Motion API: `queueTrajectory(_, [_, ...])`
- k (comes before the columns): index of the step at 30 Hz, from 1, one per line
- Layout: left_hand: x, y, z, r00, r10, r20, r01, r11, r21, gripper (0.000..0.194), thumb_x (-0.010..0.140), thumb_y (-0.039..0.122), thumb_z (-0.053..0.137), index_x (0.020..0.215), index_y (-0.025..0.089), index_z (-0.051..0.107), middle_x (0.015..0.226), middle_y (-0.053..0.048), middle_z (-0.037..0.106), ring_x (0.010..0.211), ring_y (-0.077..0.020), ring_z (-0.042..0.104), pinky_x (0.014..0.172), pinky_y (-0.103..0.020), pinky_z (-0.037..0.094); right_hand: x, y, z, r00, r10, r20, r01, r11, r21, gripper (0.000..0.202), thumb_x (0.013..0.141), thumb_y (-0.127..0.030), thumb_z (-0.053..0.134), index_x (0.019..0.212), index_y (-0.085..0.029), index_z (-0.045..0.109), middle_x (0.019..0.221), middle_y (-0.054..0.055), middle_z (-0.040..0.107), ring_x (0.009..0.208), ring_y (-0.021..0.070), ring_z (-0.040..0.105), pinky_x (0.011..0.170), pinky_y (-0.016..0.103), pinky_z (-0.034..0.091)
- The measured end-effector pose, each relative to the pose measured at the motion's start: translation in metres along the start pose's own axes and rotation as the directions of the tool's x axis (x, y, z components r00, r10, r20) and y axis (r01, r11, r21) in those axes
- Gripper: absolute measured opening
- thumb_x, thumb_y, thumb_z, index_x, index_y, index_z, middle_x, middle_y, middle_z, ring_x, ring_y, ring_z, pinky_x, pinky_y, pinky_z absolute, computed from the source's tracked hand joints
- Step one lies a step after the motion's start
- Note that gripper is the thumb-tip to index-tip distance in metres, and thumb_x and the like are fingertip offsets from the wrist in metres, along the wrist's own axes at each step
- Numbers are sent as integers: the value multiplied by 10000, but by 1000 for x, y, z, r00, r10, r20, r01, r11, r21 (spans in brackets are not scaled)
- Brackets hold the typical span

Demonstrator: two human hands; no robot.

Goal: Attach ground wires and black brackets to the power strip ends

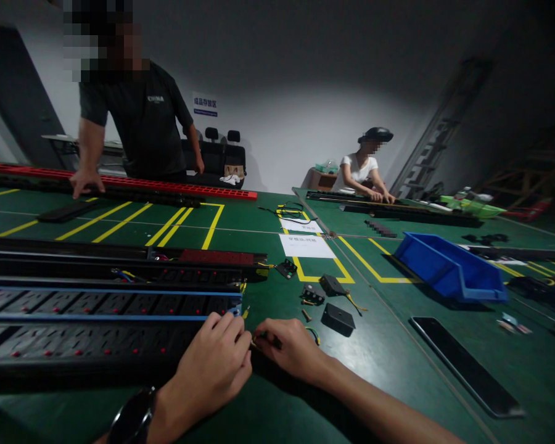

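Both my hands meet at the right end of a black power strip (106, 339) with a row of sockets and small red parts. My left hand (217, 354), a dark watch on its wrist, is closed at the strip's end; its fingertips are turned away, so what they grip is hidden. Just to its right, my right hand (289, 348) pinches a thin green-and-yellow wire (315, 336), part of which shows behind the fingers. Beyond the hands lie black end caps (338, 319) and small screws (307, 315).
A blue-edged socket strip (115, 302) lies behind the nearest one. To the right are a blue bin (448, 271) and a phone (465, 364). Paper sheets (308, 246) lie mid-table. Across the table, two people (139, 123) handle long strips.
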State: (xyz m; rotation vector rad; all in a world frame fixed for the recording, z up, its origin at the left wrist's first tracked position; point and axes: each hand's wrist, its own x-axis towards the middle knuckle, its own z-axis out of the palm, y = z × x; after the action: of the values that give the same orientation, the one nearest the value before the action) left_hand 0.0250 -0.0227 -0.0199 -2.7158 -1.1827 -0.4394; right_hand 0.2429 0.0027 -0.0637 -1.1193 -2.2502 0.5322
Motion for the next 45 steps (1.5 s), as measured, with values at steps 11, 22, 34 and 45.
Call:
queueTrajectory(11, [-1,0,0,1000,5,-14,-5,1000,2,88,937,205,618,918,206,703,967,-82,700,938,-294,597,864,-454,424,-1,0,1,1000,0,-7,0,1000,24,165,874,-101,694,979,-217,749,749,-13,740,637,133,649,600,213,378])
queueTrajectory(22, [-1,0,3,999,10,-40,-10,1000,3,82,926,197,616,896,209,692,952,-73,690,925,-291,599,854,-449,418,-1,-1,0,1000,-5,-5,5,1000,12,165,882,-109,668,982,-220,738,723,-21,722,626,136,644,600,221,389])
queueTrajectory(34, [-1,1,0,1000,12,-3,-12,1000,13,87,939,200,608,904,214,687,949,-70,685,919,-289,583,841,-442,409,-1,0,0,1000,-7,-7,7,1000,23,139,896,-133,678,983,-221,740,716,-19,723,620,137,644,598,220,388])
queueTrajectory(45, [-1,1,-1,1000,18,0,-18,1000,20,68,938,211,622,908,208,683,943,-68,680,899,-282,582,826,-431,403,-1,-2,0,1000,18,10,-18,1000,-3,175,875,-109,663,972,-234,738,730,-19,734,632,142,660,604,220,395])
